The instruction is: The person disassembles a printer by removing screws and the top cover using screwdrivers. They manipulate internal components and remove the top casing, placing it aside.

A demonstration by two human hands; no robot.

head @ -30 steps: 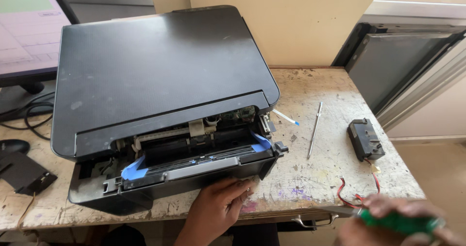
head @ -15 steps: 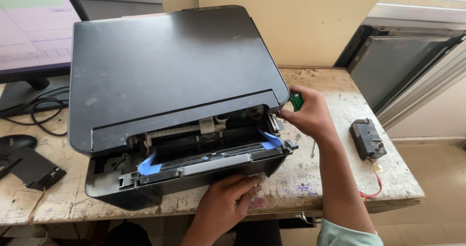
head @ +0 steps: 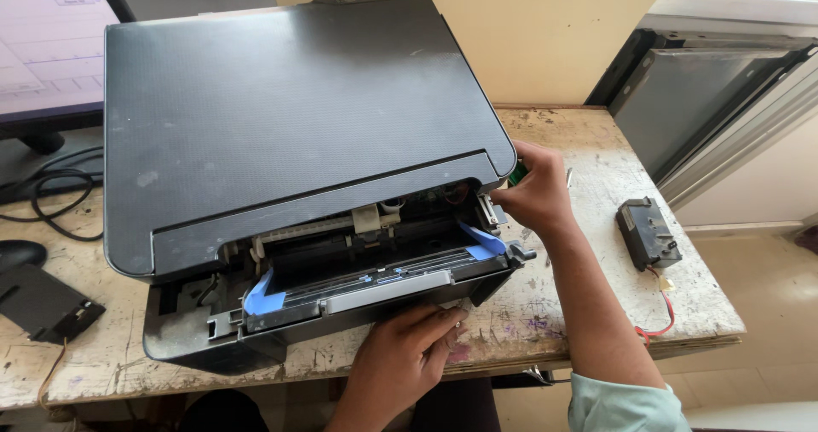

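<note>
A black printer (head: 290, 134) with its front open stands on a worn wooden table (head: 596, 296). Blue plastic tabs (head: 258, 294) and grey inner parts show in the opening. My left hand (head: 409, 355) rests against the printer's lower front edge, fingers bent on it. My right hand (head: 532, 195) is at the printer's right front corner, closed around a green-handled tool (head: 517, 172) whose tip is hidden by the lid.
A small black part (head: 648, 232) with red wires (head: 660, 317) lies at the table's right end. A monitor (head: 43, 48), black cables (head: 47, 193), a mouse (head: 19, 253) and a flat black piece (head: 47, 308) sit at the left. A dark panel (head: 707, 100) leans against the wall.
My right hand rose from below the table edge with the green tool and moved to the printer's right corner. The view has shifted closer. My left hand stays at the front edge.
</note>
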